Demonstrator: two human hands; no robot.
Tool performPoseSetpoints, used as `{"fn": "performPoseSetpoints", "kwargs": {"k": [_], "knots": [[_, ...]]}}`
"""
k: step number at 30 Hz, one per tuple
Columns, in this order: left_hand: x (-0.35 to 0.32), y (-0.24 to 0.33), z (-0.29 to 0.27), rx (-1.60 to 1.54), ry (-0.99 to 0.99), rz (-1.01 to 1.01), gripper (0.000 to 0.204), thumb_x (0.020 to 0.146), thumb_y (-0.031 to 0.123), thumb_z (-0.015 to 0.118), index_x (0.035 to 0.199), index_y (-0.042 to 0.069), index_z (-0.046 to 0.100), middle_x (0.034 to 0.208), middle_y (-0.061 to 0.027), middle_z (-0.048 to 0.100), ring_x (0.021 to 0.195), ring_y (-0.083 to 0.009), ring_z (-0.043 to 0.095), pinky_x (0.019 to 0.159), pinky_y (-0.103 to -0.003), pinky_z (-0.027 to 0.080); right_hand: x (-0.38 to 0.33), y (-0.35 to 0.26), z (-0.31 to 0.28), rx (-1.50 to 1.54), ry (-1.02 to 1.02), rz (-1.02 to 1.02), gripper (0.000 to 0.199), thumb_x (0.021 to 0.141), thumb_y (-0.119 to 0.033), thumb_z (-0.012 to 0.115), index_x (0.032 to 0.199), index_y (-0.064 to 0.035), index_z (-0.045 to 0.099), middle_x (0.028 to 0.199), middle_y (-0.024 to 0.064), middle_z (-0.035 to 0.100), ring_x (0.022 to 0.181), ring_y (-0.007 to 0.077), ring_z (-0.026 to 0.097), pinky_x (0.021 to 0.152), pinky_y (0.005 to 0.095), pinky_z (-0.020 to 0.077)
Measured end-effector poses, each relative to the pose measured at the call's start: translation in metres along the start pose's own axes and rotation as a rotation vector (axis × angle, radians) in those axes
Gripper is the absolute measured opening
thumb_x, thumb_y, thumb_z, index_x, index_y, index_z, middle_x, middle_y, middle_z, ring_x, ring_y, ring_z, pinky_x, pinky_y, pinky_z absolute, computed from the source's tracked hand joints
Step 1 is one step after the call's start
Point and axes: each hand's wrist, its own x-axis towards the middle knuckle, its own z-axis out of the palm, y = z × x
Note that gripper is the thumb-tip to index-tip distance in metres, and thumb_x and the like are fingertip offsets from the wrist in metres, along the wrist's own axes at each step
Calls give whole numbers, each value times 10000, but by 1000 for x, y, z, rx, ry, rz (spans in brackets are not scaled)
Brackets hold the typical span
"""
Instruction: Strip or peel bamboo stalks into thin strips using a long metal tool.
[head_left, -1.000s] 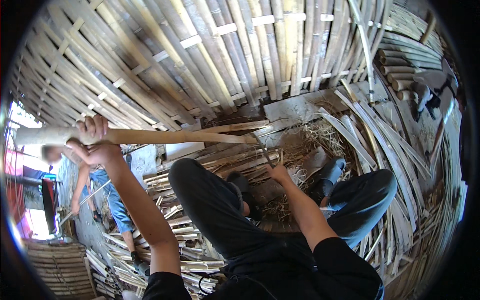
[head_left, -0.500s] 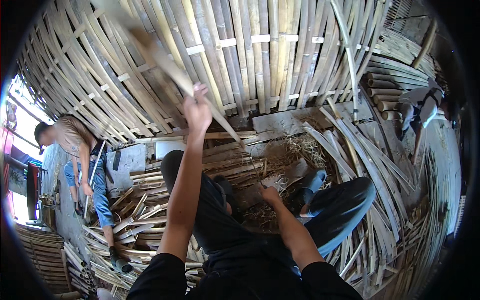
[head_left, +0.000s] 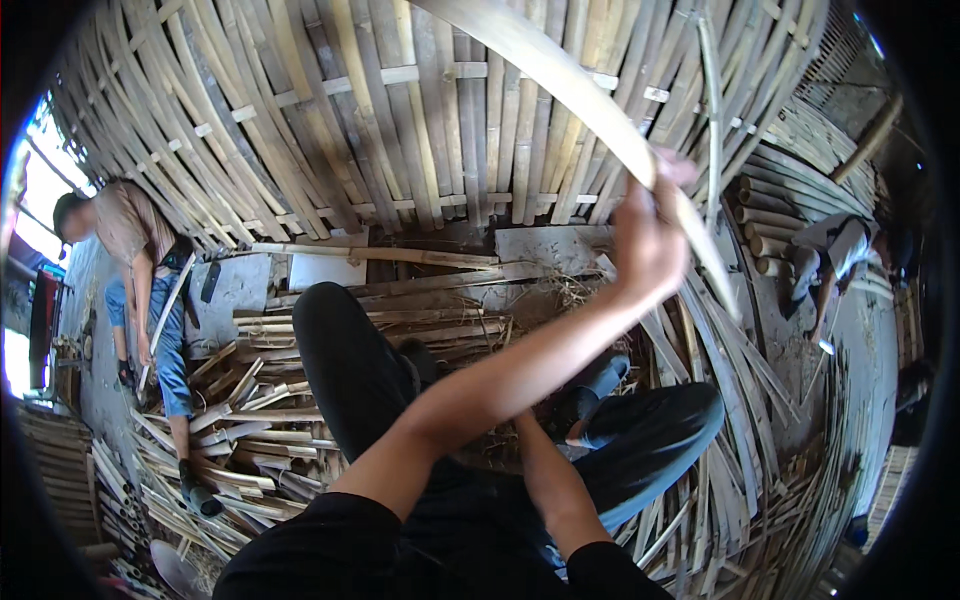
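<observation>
One strip (head_left: 560, 76) is gripped aslant in the left hand (head_left: 650, 245), its fingers curled around it, its lower end seen against the slats (head_left: 740, 440). If swung low, that end could be snagged; by a sharp edge, skin could be cut. Behind the left forearm (head_left: 520, 370) the right hand is hidden; its grip cannot be told.
</observation>
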Motion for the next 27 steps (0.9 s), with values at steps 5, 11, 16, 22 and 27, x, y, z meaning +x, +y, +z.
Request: {"fn": "performPoseSetpoints", "kwargs": {"k": [5,11,16,22,27], "knots": [[-45,-99,-63,583,-436,-603,410,1029,302,387,1179,-73,455,960,-223,649,782,-265,651,677,-401,539,-2,-21,120,-532,118,-207,691,918,-509,515,1312,55,453,1328,253,439,1262,365,434,1026,408,384],[-88,-189,-220,746,-755,-758,405,937,377,562,984,-16,652,1014,-212,675,925,-290,658,819,-427,512,6,-84,140,-758,116,144,769,835,-588,594,1136,119,605,1101,326,625,1106,453,582,927,459,471],[-78,-238,-373,1018,-269,-949,329,905,329,591,1097,72,661,1078,-166,672,1043,-320,626,902,-415,482,14,-54,123,-775,207,547,847,793,-636,618,1037,174,618,1034,359,631,1046,466,607,876,497,480],[-77,-253,-620,1728,-128,-977,461,860,274,624,1205,-20,540,1155,-262,616,1108,-424,569,913,-471,492,15,-40,159,-568,173,554,792,763,-601,657,1084,123,632,1101,285,647,1001,427,632,881,454,481],[-84,-311,-582,1781,-268,-1017,677,904,217,593,1454,5,261,1451,-270,330,1259,-435,435,983,-501,456,23,13,103,-527,340,691,746,766,-578,668,1046,114,645,963,225,684,890,349,659,801,428,509]]}}
